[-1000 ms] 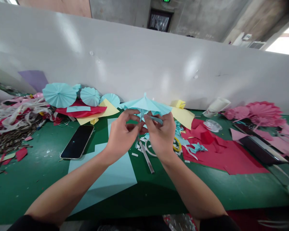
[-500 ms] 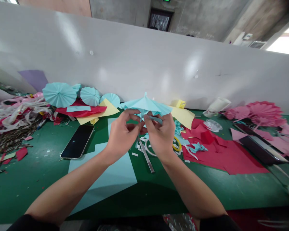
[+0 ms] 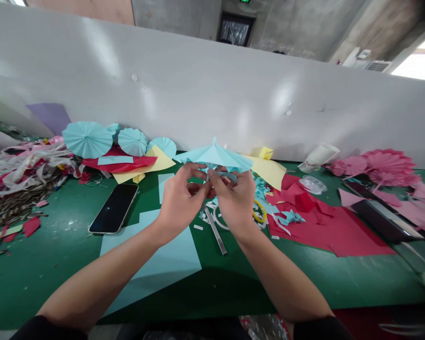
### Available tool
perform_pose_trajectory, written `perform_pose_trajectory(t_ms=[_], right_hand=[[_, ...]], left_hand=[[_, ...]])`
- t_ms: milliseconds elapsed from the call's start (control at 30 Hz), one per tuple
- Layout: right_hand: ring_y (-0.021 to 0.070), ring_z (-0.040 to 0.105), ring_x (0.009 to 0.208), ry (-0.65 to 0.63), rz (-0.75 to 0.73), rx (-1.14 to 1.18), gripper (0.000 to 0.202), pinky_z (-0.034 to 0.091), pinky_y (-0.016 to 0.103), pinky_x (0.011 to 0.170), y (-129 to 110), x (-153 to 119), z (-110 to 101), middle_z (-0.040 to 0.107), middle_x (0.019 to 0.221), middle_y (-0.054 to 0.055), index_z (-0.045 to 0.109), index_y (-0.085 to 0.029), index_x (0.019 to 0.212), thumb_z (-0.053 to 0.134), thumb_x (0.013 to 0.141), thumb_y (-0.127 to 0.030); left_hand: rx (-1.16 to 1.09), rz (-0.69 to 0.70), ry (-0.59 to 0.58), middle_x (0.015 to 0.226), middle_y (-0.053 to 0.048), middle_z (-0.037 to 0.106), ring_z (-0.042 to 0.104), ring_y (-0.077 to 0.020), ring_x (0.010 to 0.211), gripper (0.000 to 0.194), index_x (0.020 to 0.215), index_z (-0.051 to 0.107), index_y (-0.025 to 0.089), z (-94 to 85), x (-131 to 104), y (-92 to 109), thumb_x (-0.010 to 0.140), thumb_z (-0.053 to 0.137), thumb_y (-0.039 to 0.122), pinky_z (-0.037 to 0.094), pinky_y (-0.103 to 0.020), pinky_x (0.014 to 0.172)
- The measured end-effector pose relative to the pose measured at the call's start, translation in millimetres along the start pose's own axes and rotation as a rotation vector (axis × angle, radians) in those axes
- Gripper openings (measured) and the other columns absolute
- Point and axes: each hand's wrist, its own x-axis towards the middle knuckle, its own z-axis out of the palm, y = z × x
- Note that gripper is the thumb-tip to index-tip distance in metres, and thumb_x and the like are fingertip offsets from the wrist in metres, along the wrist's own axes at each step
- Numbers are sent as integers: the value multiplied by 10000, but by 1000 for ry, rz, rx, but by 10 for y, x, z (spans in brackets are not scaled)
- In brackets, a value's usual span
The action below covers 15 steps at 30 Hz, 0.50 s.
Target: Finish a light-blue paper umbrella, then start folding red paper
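A light-blue paper umbrella (image 3: 214, 155) is held up over the table with its pointed top upward. Under its canopy, my left hand (image 3: 184, 196) is closed in a pinch around the thin stem, which the fingers mostly hide. Close against it, my right hand (image 3: 233, 196) pinches a narrow blue paper strip (image 3: 228, 176) at the stem. The fingertips of both hands meet there. Below them on the table lie a thin metal tool (image 3: 216, 231), perhaps scissors or tweezers, a white ring (image 3: 217, 218) and a yellow tape roll (image 3: 260, 211).
A phone (image 3: 114, 208) and light-blue sheets (image 3: 156, 257) lie to the left. Pleated blue paper rounds (image 3: 88, 140) lean along the white partition (image 3: 198, 85). Red paper (image 3: 340, 231), a dark device with a cable (image 3: 386, 221) and pink pleated paper (image 3: 386, 165) are on the right.
The umbrella has tilted slightly, and my fingertips have drawn a little closer together at its stem. The right hand has shifted slightly left. Nothing on the table has moved.
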Motion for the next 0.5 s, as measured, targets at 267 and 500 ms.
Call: perform_pose_trajectory(t_ms=[267, 500], right_hand=[[99, 495, 525, -11, -12, -28, 202, 429, 247, 443, 48, 24, -11, 523, 619, -18, 518, -194, 731, 624, 680, -358], [125, 552, 604, -96, -5, -70, 167, 462, 267, 507, -3, 27, -15, 581, 658, 8, 558, -178, 677, 595, 715, -337]], left_hand=[[35, 7, 10, 809, 18, 607, 635, -97, 575, 232, 962, 513, 211, 4, -1, -24, 737, 555, 174, 505, -178, 496], [43, 24, 22, 838, 14, 622, 642, -100, 582, 241, 963, 509, 211, 19, -11, -66, 731, 536, 155, 497, -171, 479]])
